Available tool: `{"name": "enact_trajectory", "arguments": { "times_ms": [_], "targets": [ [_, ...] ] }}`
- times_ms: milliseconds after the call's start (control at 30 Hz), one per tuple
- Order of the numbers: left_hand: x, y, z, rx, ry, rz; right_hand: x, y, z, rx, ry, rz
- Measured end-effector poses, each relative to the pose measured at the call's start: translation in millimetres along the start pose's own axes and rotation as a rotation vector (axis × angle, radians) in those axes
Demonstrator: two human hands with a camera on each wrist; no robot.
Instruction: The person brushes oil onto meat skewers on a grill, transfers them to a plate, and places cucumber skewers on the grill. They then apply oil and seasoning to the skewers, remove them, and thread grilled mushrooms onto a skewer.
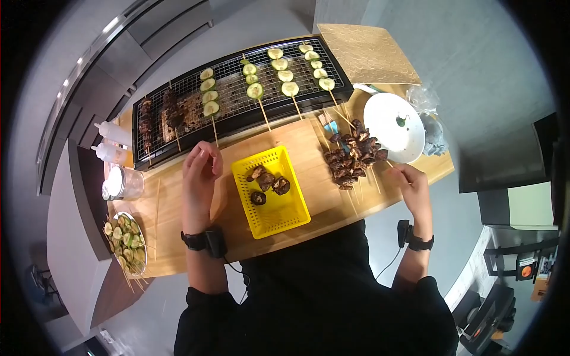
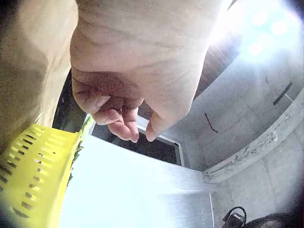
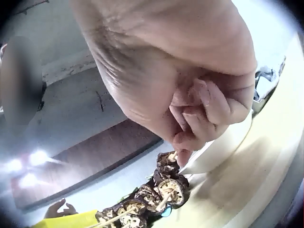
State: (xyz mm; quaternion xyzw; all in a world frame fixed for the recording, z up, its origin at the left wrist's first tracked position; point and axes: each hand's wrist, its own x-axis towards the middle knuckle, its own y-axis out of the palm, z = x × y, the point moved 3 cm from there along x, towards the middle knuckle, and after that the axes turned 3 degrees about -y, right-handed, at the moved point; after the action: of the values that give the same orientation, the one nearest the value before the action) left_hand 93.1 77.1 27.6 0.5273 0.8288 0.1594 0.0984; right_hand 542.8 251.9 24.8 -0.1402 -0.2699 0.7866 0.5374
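My right hand (image 1: 414, 188) pinches the bare end of a skewer at the right side of a pile of mushroom skewers (image 1: 350, 157). In the right wrist view its curled fingers (image 3: 209, 107) meet the stick right beside the browned mushrooms (image 3: 164, 190). Loosely curled and holding nothing, my left hand (image 1: 200, 178) hovers between the grill and the yellow basket (image 1: 249, 216). Several loose dark mushrooms (image 1: 266, 180) lie inside that basket. From the left wrist, the basket's slotted wall (image 2: 35, 171) shows to the left of the hand.
Zucchini skewers (image 1: 255, 91) and dark meat-like skewers (image 1: 172, 113) lie on the black grill (image 1: 231, 71). A white bowl (image 1: 380, 118) stands beyond the mushroom pile. At the left are squeeze bottles (image 1: 113, 154), a jar (image 1: 126, 184) and a plate of zucchini skewers (image 1: 127, 243).
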Motion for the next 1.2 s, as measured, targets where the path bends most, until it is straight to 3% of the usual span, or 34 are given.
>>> {"name": "enact_trajectory", "arguments": {
  "times_ms": [267, 367, 733, 867, 900, 1067, 1200],
  "targets": [
    [1.1, -3.1, 2.2, -0.017, -0.005, 0.027, -13.7, -29.4, -11.1, 0.321, 0.236, -0.095],
    [0.6, -3.0, 2.5, -0.023, -0.008, 0.020, -17.9, -34.0, 10.4, 0.394, 0.211, -0.161],
    [-6.3, 6.9, -9.8, 0.077, 0.024, 0.029, -13.4, -9.2, 106.1, 0.348, -0.066, 0.146],
    [-11.8, 36.7, -27.0, 0.290, 0.188, 0.133, -12.8, 4.6, 146.9, 0.148, -0.242, 0.207],
    [-8.0, 33.7, -29.7, 0.490, 0.267, 0.288, -14.0, 8.1, 155.2, 0.137, -0.232, 0.215],
    [-23.6, 85.3, -50.2, 0.727, 0.268, 0.467, -17.2, 23.6, 189.7, -0.012, -0.300, 0.235],
    [-25.5, 95.7, -43.6, 0.752, 0.246, 0.556, -18.6, 31.8, 204.7, -0.033, -0.354, 0.196]
  ]
}}
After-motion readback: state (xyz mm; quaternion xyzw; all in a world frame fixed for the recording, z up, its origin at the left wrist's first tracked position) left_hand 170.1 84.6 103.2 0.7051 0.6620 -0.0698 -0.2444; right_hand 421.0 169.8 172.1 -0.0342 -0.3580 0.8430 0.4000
